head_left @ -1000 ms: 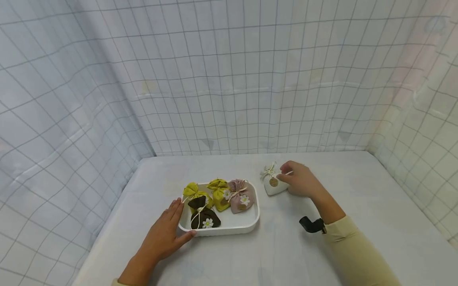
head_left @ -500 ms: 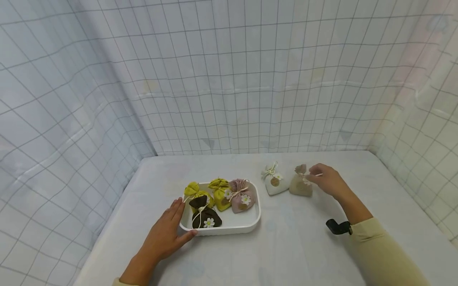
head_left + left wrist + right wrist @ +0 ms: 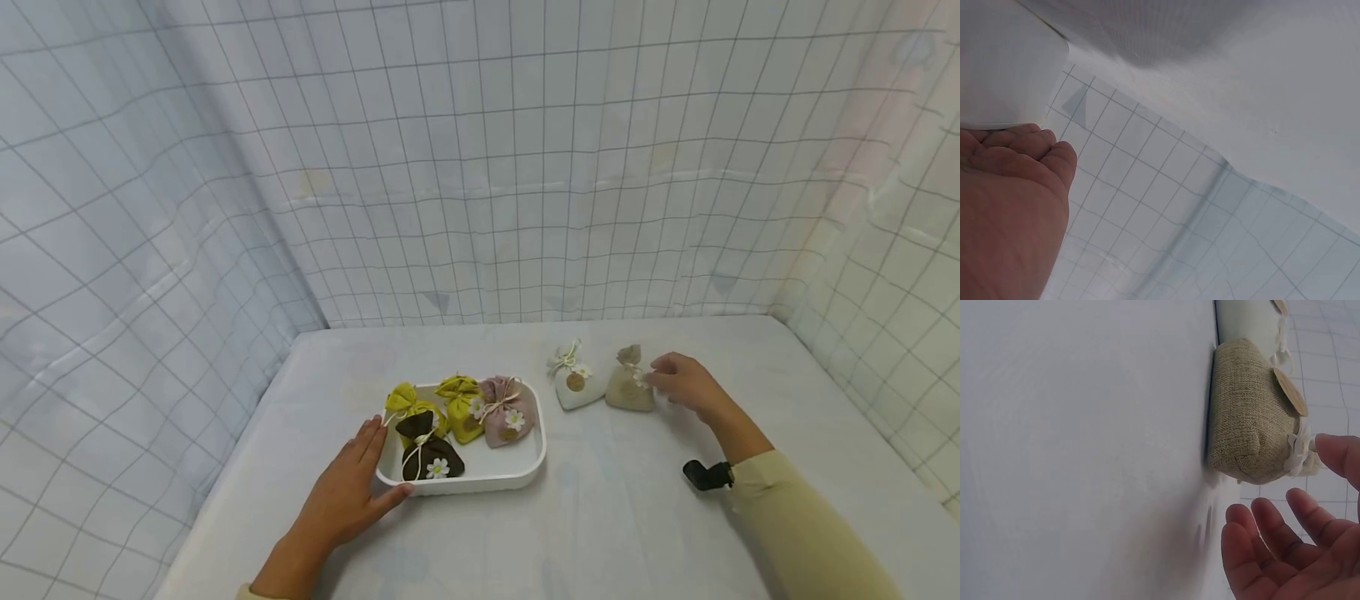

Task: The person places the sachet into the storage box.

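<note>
On the right of the table a beige burlap drawstring pouch [image 3: 626, 393] stands close beside a white one [image 3: 579, 392]; each bears a white flower and a round brown tag. My right hand [image 3: 684, 387] is at the beige pouch's right side. In the right wrist view its thumb tip [image 3: 1338, 453] is right at the flower, while the other fingers [image 3: 1266, 519] bend loosely, apart from the cloth. My left hand [image 3: 337, 493] rests along the left end of a white tray [image 3: 487, 483], fingers extended and thumb at the front rim.
Inside the tray are two yellow-green pouches [image 3: 462, 412], a mauve one [image 3: 504, 421] and a dark brown one [image 3: 429, 458]. Grid-patterned cloth [image 3: 517, 208] walls the white table [image 3: 600, 525] at the back and both sides. A black wrist device [image 3: 707, 476] sits on my right wrist.
My right hand has moved right from over the white pouch to the beige pouch, bringing the beige pouch into sight. Over the last half second it barely shifts. My left hand stays on the tray.
</note>
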`<move>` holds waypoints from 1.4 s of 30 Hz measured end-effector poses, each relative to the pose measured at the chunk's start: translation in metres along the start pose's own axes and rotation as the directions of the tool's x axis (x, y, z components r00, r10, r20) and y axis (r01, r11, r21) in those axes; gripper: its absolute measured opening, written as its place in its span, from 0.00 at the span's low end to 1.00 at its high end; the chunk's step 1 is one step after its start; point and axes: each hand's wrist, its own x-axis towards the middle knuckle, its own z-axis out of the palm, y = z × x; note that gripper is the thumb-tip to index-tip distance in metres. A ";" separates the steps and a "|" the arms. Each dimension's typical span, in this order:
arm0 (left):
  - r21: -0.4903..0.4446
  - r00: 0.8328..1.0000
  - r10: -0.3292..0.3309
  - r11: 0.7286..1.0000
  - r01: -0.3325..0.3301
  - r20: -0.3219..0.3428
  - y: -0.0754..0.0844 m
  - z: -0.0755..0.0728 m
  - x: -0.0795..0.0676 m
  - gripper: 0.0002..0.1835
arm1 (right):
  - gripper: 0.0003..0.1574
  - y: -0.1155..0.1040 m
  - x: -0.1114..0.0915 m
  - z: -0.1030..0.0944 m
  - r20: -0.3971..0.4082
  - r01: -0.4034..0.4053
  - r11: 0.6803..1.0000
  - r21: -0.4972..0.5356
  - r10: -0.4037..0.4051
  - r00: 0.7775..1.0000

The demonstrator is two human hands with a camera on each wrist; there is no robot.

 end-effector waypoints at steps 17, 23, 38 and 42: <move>-0.001 1.000 0.002 1.000 -0.002 0.000 0.000 -0.001 0.001 0.53 | 0.38 0.005 0.012 0.011 0.058 -0.088 0.996 -0.026 0.089 0.994; -0.002 1.000 -0.004 1.000 0.004 0.010 -0.001 -0.001 0.000 0.53 | 0.36 0.006 0.013 0.013 0.048 -0.090 0.996 -0.007 0.090 0.995; -0.005 1.000 0.001 1.000 -0.001 0.001 0.001 -0.001 0.000 0.53 | 0.30 0.000 0.009 0.015 0.054 -0.056 0.993 0.101 0.050 0.997; -0.006 1.000 0.000 1.000 0.000 0.004 0.001 -0.001 0.000 0.53 | 0.31 -0.001 0.007 0.015 0.042 -0.055 0.994 0.091 0.051 0.998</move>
